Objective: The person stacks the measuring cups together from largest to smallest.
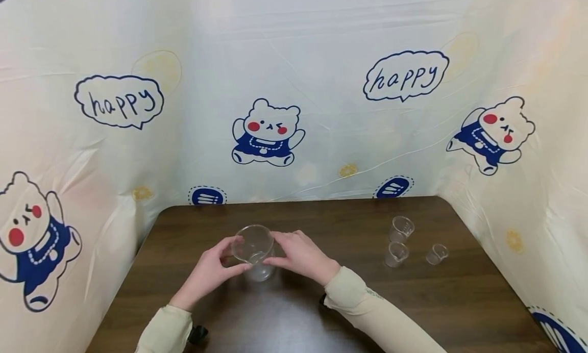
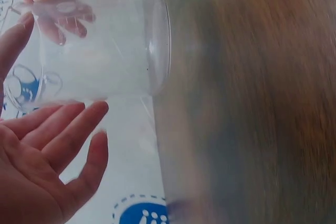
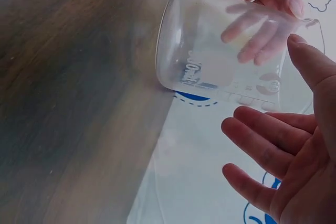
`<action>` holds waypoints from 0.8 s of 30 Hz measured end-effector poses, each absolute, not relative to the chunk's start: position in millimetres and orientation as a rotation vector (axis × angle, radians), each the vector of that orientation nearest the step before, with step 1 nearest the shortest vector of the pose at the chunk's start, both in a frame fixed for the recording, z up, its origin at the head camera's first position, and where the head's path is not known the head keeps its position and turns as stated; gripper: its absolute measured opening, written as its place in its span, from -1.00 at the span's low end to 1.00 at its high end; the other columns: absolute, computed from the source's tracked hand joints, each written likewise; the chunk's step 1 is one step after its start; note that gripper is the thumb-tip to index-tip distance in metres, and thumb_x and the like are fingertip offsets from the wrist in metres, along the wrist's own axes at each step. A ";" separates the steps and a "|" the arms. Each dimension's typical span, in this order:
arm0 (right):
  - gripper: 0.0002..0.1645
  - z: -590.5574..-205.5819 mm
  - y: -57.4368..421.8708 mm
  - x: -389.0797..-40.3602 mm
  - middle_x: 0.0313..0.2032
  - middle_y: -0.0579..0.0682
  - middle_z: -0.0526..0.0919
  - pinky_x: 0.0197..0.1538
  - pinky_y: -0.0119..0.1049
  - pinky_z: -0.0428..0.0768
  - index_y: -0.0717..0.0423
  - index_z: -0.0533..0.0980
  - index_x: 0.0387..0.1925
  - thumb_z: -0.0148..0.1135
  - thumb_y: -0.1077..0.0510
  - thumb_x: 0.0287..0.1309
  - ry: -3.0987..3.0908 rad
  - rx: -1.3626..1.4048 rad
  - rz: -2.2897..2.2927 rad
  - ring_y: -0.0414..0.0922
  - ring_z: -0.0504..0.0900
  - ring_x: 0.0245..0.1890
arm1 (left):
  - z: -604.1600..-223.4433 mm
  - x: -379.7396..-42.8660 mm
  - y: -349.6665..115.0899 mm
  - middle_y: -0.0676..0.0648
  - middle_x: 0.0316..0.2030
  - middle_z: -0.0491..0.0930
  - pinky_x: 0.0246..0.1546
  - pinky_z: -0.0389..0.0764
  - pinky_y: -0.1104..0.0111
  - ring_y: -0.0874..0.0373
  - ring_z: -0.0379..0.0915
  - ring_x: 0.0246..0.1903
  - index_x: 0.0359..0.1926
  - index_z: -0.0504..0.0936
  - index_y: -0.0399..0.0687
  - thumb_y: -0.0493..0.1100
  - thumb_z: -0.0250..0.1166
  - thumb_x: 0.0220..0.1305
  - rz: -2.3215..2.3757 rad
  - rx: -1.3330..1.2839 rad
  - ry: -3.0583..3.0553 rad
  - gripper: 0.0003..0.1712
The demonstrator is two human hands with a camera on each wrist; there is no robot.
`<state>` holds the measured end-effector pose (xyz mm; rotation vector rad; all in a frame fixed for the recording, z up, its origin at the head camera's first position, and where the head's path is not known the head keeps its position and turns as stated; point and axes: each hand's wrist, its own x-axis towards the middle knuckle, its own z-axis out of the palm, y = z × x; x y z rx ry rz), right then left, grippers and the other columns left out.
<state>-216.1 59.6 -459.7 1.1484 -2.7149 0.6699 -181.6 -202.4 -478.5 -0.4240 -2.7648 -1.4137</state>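
Note:
A large clear glass beaker (image 1: 255,248) stands mouth up between both hands, left of the table's middle. My left hand (image 1: 212,265) holds its left side near the rim, thumb on the near side and fingers behind. From the right, my right hand (image 1: 300,253) grips the opposite side the same way. White printed marks show on the beaker (image 3: 226,56) in the right wrist view. In the left wrist view its wall is see-through, with nothing visible inside the beaker (image 2: 100,51). Whether its base touches the table I cannot tell.
Toward the right of the brown table (image 1: 349,312) stand three smaller clear beakers: a taller one (image 1: 401,229) at the back, a medium one (image 1: 396,254) before it, and the smallest (image 1: 437,254) farther right. A printed cloth (image 1: 321,139) hangs behind and at the sides.

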 end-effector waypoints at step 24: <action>-0.37 -462.5 122.5 -188.5 0.05 -0.10 0.77 0.09 -0.19 0.67 0.09 0.54 0.27 0.43 -0.14 0.30 -2.708 1.185 0.911 -0.18 0.75 0.03 | -480.0 -161.1 -142.9 -0.04 0.11 0.66 0.06 0.65 -0.06 -0.01 0.68 -0.01 0.25 0.59 -0.02 0.17 0.69 -0.04 -1.410 -0.414 -2.773 -0.15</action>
